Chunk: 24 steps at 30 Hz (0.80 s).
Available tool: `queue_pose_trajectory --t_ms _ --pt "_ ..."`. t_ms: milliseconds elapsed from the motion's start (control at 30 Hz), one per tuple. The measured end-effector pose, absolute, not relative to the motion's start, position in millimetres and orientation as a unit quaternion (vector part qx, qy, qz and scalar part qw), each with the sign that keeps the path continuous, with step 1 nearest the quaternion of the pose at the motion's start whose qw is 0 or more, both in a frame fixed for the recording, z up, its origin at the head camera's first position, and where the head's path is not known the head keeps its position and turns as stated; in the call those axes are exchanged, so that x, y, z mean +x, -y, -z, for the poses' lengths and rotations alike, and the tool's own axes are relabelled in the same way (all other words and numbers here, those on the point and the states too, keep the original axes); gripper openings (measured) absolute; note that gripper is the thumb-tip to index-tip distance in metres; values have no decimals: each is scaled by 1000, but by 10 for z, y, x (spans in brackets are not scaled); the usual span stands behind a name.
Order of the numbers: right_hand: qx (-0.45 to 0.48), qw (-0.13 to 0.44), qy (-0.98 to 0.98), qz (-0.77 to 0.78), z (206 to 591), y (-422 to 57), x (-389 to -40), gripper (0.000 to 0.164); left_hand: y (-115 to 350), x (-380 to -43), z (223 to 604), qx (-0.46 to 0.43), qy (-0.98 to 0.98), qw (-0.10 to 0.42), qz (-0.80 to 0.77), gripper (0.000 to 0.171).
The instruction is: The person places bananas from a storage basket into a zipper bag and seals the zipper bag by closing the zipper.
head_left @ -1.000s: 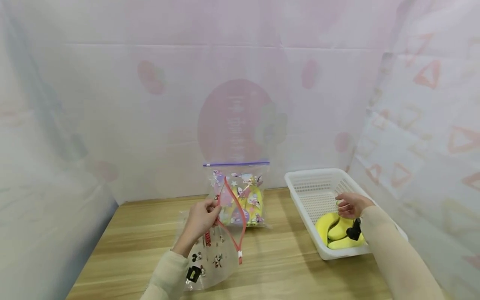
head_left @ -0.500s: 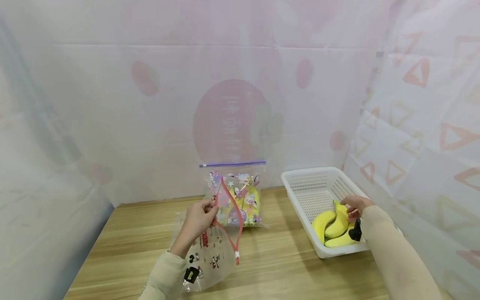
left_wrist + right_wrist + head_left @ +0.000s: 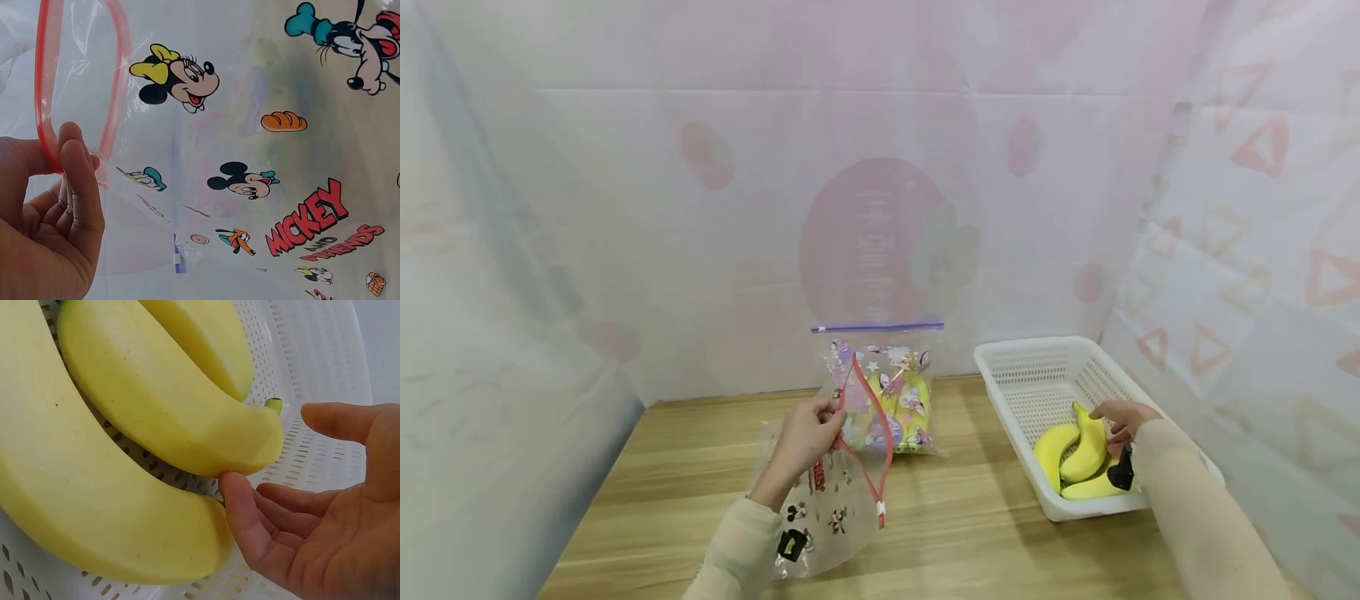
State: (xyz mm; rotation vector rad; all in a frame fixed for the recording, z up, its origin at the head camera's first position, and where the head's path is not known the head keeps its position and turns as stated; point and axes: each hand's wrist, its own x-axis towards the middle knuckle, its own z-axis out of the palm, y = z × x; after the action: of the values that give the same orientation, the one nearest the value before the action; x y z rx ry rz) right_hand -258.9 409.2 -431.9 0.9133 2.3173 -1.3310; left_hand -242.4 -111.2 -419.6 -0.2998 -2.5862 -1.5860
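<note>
Bananas, three in view, lie together at the near end of a white basket on the wooden surface. Beside them, the right hand has thumb and fingers spread apart, gripping nothing; whether one fingertip touches a banana's end I cannot tell. Left of the basket, the left hand pinches the red rim of a clear printed bag, its mouth gaping. Behind it stands a purple-topped bag, yellow showing through.
</note>
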Motion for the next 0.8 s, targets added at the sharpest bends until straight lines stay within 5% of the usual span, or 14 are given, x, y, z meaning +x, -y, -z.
queue_pose_trajectory --t_ms 500,800 --pt "210 240 -883 344 4436 -3978 -2687 54 1076 -2408 4186 -97 843 41 527 9" --pt "201 229 -898 318 4495 -3953 -2739 47 1084 -2412 4173 -98 844 42 526 10"
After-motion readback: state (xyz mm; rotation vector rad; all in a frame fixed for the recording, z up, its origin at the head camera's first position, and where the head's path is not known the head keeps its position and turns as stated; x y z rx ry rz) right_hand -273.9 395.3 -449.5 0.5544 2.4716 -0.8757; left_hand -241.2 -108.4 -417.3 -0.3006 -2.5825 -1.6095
